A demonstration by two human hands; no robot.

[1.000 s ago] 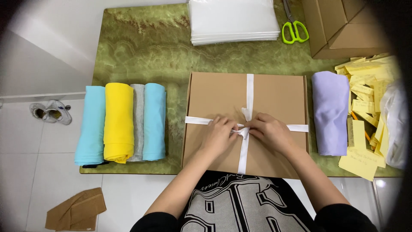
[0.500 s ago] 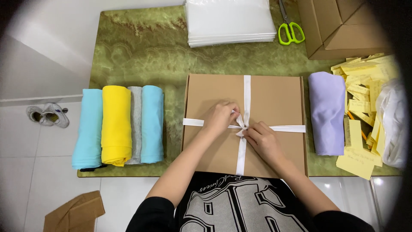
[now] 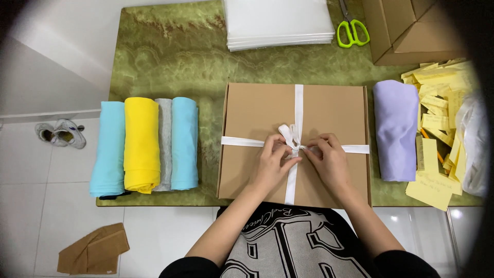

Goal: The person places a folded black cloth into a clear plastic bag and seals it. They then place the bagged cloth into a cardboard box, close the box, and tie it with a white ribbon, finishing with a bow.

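Ribbon [image 3: 298, 110] crosses the flat brown box [image 3: 257, 113], its long strip pointing away; left hand [image 3: 271, 166] and right hand [image 3: 329, 159] pinch its knot near the counter [image 3: 170, 62] front edge.

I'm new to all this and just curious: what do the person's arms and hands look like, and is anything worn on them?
Both forearms are bare. The left hand and right hand wear no gloves, and no rings or watch show. Black sleeves cover only the upper arms.

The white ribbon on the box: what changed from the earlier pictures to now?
Both hands, left hand and right hand, stayed at the crossing of the white ribbon; a loop now stands up above the knot. The brown box and rolled cloths did not move.
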